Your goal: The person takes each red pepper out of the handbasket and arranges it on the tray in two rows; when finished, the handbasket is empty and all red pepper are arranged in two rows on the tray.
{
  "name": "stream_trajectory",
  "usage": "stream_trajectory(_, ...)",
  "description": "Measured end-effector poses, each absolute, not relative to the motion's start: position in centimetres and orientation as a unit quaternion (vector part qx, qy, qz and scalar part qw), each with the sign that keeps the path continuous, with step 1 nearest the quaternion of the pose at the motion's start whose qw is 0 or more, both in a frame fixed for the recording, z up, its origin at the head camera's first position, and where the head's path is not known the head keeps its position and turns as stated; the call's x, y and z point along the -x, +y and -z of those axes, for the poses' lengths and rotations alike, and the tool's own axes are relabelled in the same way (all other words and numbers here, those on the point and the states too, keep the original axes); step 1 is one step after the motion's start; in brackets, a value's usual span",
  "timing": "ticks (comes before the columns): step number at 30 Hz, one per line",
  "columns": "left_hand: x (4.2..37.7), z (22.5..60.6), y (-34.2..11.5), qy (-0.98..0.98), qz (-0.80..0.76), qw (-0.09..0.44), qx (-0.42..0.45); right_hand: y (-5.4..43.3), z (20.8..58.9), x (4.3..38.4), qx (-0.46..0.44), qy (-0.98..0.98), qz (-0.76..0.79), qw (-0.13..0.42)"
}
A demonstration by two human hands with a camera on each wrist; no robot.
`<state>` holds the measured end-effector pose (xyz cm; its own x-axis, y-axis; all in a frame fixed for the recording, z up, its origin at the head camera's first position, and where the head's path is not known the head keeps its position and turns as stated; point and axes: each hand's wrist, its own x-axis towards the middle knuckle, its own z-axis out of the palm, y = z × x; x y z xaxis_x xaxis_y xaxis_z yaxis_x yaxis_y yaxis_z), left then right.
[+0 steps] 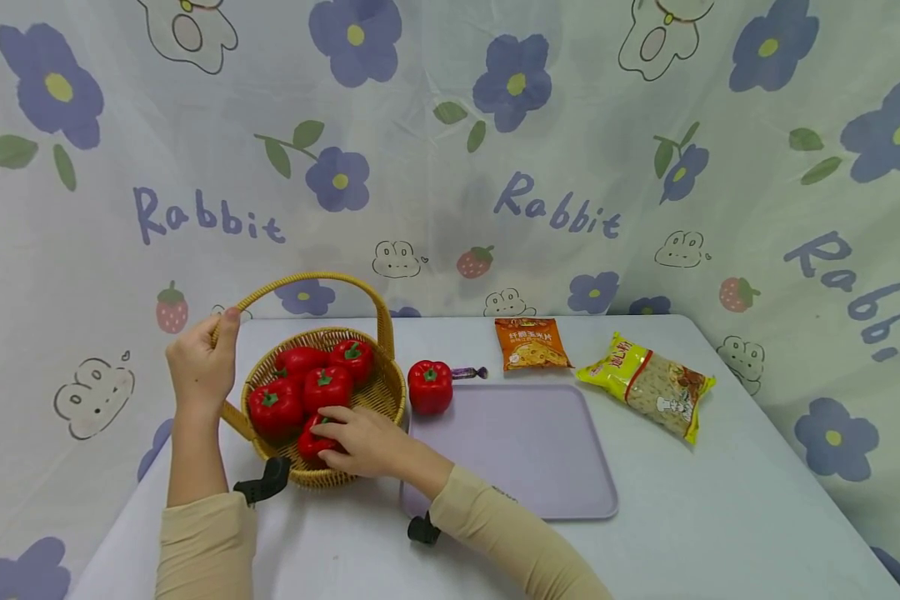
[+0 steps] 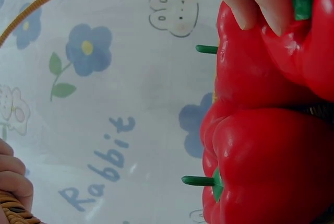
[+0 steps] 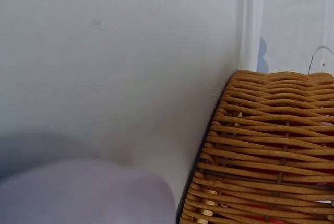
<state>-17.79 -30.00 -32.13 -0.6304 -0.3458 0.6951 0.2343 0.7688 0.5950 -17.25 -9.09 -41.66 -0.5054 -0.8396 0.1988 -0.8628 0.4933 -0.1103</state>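
Observation:
My left hand grips the arched handle of a yellow-brown wicker basket at its left side. Inside the basket lie several red bell peppers with green stems. My right hand reaches over the basket's near right rim and holds the nearest red bell pepper with its fingers. In the left wrist view, fingertips press on that pepper's skin beside its green stem. The right wrist view shows only the basket's woven outer wall; the right hand itself is out of sight there.
Right of the basket, another red bell pepper stands at the corner of a pale purple tray. Behind the tray are a purple-wrapped candy and an orange snack packet. A yellow, partly see-through food bag lies farther right.

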Motion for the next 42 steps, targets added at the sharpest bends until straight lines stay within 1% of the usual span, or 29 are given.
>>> stream_trajectory(5,17.9,32.1,-30.0,-0.837,0.340,0.428,-0.033,-8.6,41.1,17.3,-0.493,-0.861,-0.106,0.072)
stream_trajectory(12,17.9,32.1,-30.0,-0.838,0.335,0.429,-0.034,-8.0,40.2,17.1,-0.488,-0.860,-0.130,0.073)
stream_trajectory(20,17.9,32.3,-29.9,-0.837,0.338,0.430,-0.032,-7.3,39.0,17.2,-0.491,-0.854,-0.143,0.096)
stream_trajectory(26,17.8,32.3,-29.9,-0.839,0.336,0.426,-0.041,-6.4,37.9,16.9,-0.483,-0.856,-0.158,0.098)
stream_trajectory(37,17.8,32.3,-29.9,-0.839,0.337,0.425,-0.039,-4.2,36.2,16.9,-0.464,-0.855,-0.187,0.138)
stream_trajectory(42,17.8,32.1,-29.9,-0.834,0.336,0.437,-0.033,-3.1,35.6,17.1,-0.453,-0.852,-0.208,0.159)
